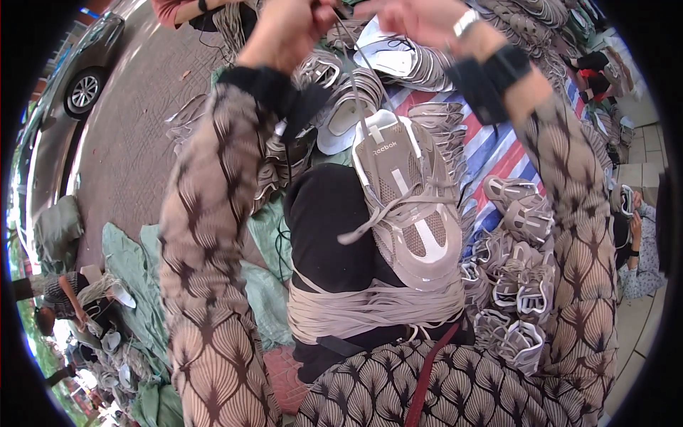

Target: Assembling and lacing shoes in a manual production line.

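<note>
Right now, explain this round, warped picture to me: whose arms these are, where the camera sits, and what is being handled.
The picture comes from a wide fisheye camera worn on a person's head, looking down, so edges bend. The two patterned sleeves are that person's own arms. The left hand and right hand are raised, pulling a lace taut from a grey and white shoe resting on the lap. A bundle of loose laces lies across the knees. Piles of similar shoes sit on a striped tarp. Other people sit at the edges.

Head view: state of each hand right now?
Left hand: closed, pinching the shoelace of the grey sneaker.
Right hand: closed on the same shoelace.
</note>
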A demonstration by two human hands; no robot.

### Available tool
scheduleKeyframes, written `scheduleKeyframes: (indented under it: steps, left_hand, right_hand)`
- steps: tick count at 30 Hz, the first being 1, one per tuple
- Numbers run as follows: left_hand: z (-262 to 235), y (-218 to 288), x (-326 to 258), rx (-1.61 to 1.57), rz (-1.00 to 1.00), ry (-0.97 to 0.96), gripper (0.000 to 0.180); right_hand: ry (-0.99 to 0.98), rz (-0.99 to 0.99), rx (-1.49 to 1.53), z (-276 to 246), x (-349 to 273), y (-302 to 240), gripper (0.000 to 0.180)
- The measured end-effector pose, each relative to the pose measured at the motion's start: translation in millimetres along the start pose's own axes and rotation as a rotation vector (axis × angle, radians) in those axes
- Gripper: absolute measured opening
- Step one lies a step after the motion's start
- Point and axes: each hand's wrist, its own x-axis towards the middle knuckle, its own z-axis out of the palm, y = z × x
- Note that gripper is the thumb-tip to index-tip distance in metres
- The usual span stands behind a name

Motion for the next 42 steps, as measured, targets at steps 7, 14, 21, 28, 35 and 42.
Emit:
scheduleKeyframes:
  steps: [7,14,21,28,35,42]
  left_hand:
    - [26,34,31,0.186,0.122,0.12,0.018]
    - [19,-54,-83,1.037,0.64,0.117,0.02]
    - [47,-80,-193,1.319,0.273,-0.401,0.021]
    - [53,-84,-193,1.303,0.397,-0.473,0.024]
    - [69,-81,-177,1.087,0.239,-0.751,0.024]
    - [64,-75,-172,1.069,0.039,-0.754,0.033]
  right_hand:
    - [-0.337,0.377,-0.344,-13,-23,45,0.029]
    - [-0.155,0.051,-0.703,-35,47,15,0.032]
    - [-0.316,0.201,-0.524,-42,60,19,0.03]
    - [-0.123,-0.018,-0.778,-26,41,25,0.031]
    - [-0.208,0.046,-0.674,-20,29,12,0.032]
    - [-0.222,-0.11,-0.853,2,26,7,0.035]
